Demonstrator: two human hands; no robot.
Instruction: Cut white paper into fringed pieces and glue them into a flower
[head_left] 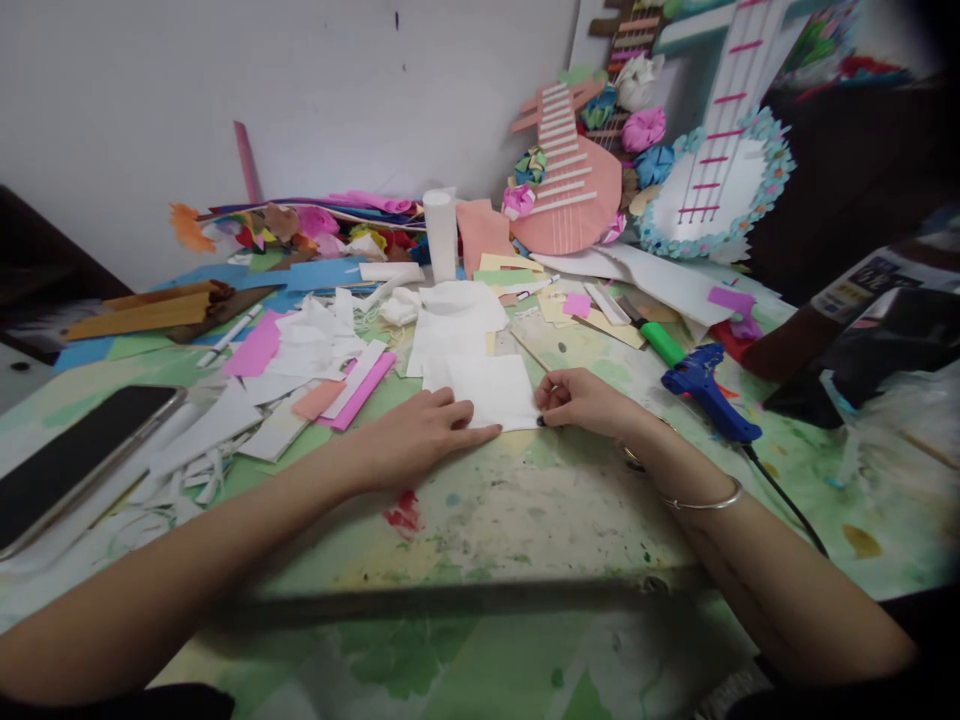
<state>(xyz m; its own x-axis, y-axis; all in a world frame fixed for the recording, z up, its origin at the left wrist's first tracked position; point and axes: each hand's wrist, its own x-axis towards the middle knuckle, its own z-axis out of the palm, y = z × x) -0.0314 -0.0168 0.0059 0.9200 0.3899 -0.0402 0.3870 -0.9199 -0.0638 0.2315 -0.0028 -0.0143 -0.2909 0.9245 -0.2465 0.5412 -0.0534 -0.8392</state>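
Note:
A white square of paper lies on the paint-stained table in front of me. My left hand rests on its near left edge, fingers stretched flat and pointing right. My right hand is curled at the sheet's near right corner, fingertips pinched on the paper's edge. A thin bangle sits on my right wrist.
A blue glue gun with a green stick lies right of my right hand, its cord running toward me. A phone lies at the left. Paper scraps, a white roll and paper guitars crowd the back.

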